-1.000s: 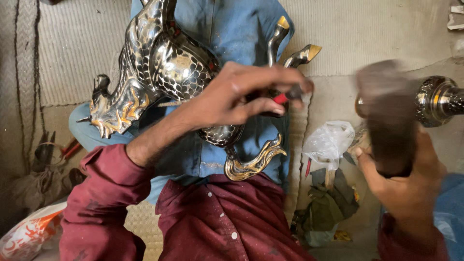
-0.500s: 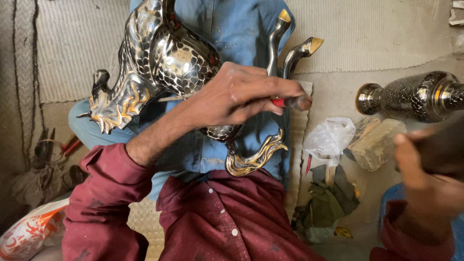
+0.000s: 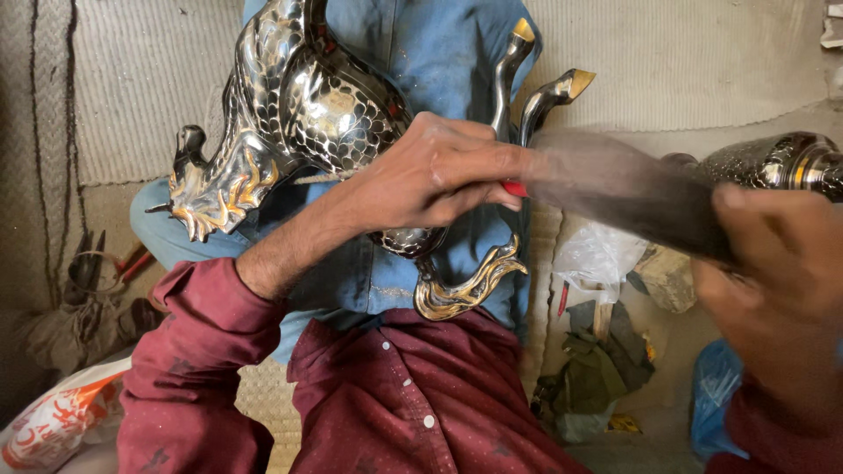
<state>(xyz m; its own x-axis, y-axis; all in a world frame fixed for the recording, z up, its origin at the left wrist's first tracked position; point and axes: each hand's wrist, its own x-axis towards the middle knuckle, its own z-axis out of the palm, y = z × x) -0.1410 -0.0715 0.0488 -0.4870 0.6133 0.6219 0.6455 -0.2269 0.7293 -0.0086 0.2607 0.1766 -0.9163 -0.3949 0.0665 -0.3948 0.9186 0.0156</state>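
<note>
The silver-and-gold metal horse figure (image 3: 307, 114) lay across the person's lap on blue cloth. The left hand (image 3: 430, 171) rested on its belly, pinching a red-handled tool (image 3: 514, 188) whose shaft pointed right. There the right hand (image 3: 781, 290) gripped a dark, blurred mallet (image 3: 623, 193), its long axis slanting up-left, the head almost touching the tool's end.
</note>
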